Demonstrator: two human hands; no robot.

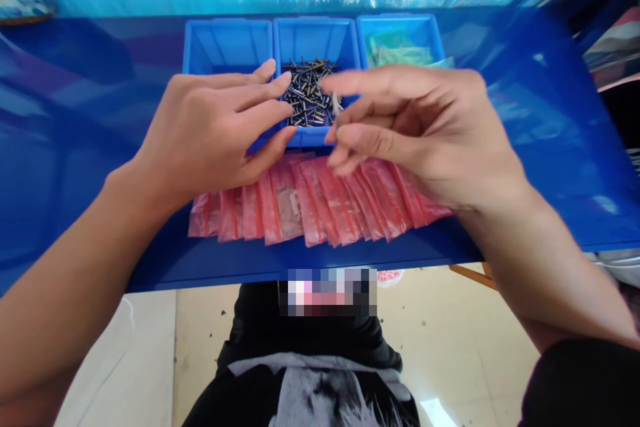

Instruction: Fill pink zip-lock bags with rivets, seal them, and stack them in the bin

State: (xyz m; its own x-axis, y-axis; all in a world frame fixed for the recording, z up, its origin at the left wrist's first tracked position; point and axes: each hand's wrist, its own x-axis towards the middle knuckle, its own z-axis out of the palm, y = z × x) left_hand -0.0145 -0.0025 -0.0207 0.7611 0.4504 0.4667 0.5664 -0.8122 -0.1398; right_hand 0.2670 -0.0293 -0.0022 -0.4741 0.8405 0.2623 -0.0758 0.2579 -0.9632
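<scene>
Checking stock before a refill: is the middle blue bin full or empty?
Partly full: the middle blue bin holds a loose heap of small metal fasteners, bare blue wall showing above it.

Along the far edge of your bench (pixel 545 147) stand three plastic bins (pixel 227 43) side by side. The middle bin (pixel 316 40) holds a heap of metal pins (pixel 306 93), and the right bin (pixel 400 30) holds flat plastic sleeves (pixel 397 50). Nearer you, an overlapping row of zip bags (pixel 320 210) lies along the bench's near edge.

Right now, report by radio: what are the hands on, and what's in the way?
Right hand pinching silver piece. Left hand open over blue bin of metal pins. Pink bags below hands.
</scene>
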